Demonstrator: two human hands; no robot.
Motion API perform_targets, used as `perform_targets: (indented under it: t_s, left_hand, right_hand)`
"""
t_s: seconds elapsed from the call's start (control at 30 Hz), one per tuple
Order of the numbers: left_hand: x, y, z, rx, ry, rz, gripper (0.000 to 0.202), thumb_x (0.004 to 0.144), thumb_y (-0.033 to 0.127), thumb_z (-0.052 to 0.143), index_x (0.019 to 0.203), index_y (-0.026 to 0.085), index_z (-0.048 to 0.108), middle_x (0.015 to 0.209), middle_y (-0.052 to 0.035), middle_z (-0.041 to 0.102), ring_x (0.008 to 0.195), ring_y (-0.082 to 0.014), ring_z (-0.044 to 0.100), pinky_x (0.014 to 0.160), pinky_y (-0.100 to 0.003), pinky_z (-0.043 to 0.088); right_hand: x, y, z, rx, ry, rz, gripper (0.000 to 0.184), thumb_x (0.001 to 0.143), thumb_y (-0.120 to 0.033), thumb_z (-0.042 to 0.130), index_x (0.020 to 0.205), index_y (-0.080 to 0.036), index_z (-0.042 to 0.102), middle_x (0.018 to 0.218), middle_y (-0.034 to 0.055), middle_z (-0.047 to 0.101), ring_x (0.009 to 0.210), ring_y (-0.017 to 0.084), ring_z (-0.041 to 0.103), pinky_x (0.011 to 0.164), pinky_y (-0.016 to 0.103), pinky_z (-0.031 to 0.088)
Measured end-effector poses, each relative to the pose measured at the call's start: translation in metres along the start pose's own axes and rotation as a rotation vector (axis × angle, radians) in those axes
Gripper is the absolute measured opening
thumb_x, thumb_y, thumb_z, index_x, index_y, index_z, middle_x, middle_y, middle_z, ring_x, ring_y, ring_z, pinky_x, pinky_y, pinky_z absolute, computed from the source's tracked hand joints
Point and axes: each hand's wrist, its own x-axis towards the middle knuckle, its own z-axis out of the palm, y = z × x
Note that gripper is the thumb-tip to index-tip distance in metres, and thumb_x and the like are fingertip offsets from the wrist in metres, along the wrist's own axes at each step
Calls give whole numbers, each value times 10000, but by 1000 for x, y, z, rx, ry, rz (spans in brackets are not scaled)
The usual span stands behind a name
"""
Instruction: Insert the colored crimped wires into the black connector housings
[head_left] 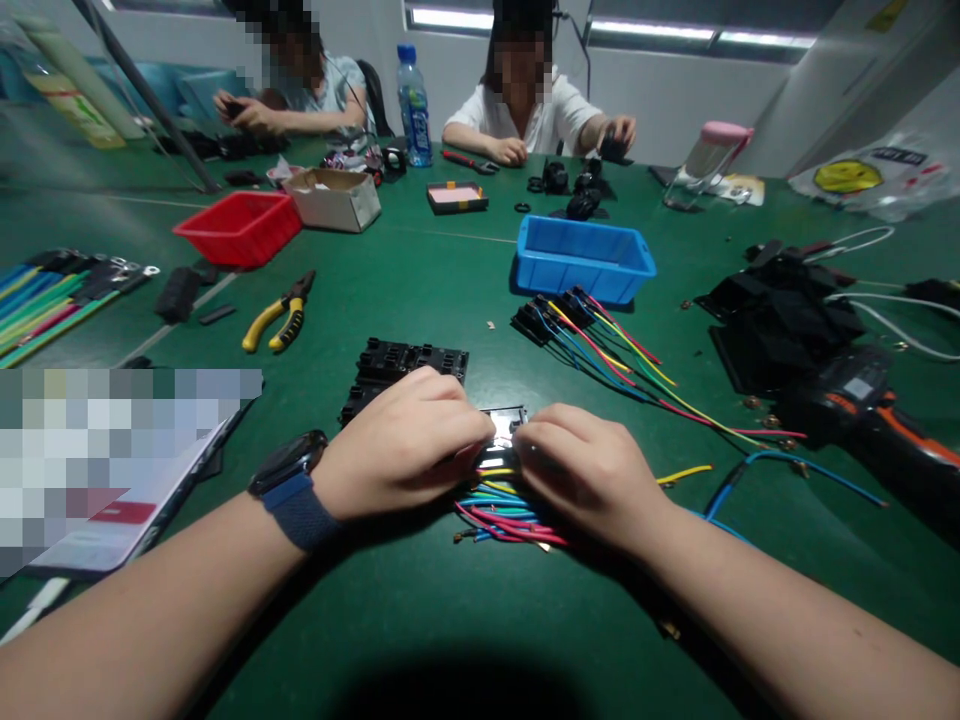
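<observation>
My left hand (405,440), with a dark watch on the wrist, and my right hand (589,470) meet at the middle of the green table (420,290). Both are closed around a small black connector block (504,432) with a bundle of coloured wires (502,515) coming out beneath them. The fingertips are curled inward and partly hidden. Just beyond my left hand lie more black connector blocks (405,370). A second harness of black plugs with coloured wires (592,335) lies beyond my right hand.
Yellow-handled pliers (281,312) lie left of centre. A red bin (240,227), a cardboard box (335,197) and a blue bin (581,257) stand further back. Black parts (787,315) and an orange-black power tool (877,420) sit right. Two people work at the far side.
</observation>
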Motion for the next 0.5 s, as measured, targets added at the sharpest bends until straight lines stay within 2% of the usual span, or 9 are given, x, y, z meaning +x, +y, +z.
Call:
perform_targets:
  t_s: [0.23, 0.5]
  left_hand:
    - [2, 1, -1, 63, 0, 38, 164, 859, 169, 459, 886, 167, 620, 764, -37, 581, 755, -158, 480, 674, -280, 364]
    - [4, 3, -1, 92, -42, 18, 154, 858, 174, 455, 867, 169, 608, 748, -34, 569, 729, -158, 483, 667, -280, 354]
  right_hand:
    - [1, 0, -1, -33, -5, -2, 137, 861, -209, 507, 878, -142, 625, 843, 84, 632, 738, 155, 538, 629, 256, 418]
    - [2, 1, 1, -53, 10, -18, 132, 853, -203, 514, 863, -137, 628, 822, 77, 635, 705, 157, 531, 597, 261, 401]
